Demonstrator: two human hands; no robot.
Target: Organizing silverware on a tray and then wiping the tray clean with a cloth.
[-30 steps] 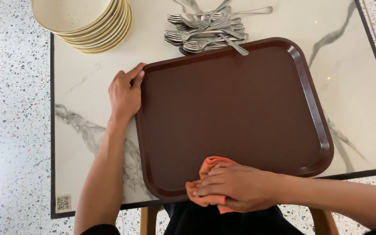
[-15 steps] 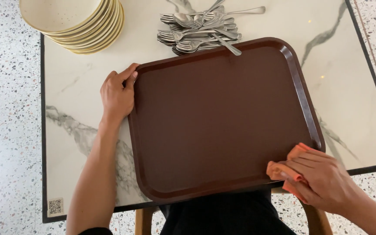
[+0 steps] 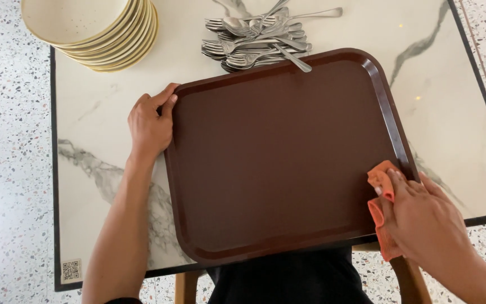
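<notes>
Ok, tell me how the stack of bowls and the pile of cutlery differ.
The stack of bowls is cream with yellowish rims and neatly nested; the pile of cutlery is shiny metal and lies loosely crisscrossed. The bowls stand clear of the brown tray; one piece of the cutlery overlaps its far rim. Both sit at the far side of the marble table.

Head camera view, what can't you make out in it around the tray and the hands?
- Orange cloth: mostly hidden under the right hand.
- Stack of cream bowls: cut off by the top edge.
- Cutlery pile: overlapping, count unclear.
- Brown tray: near edge overhangs the marble table.
</notes>
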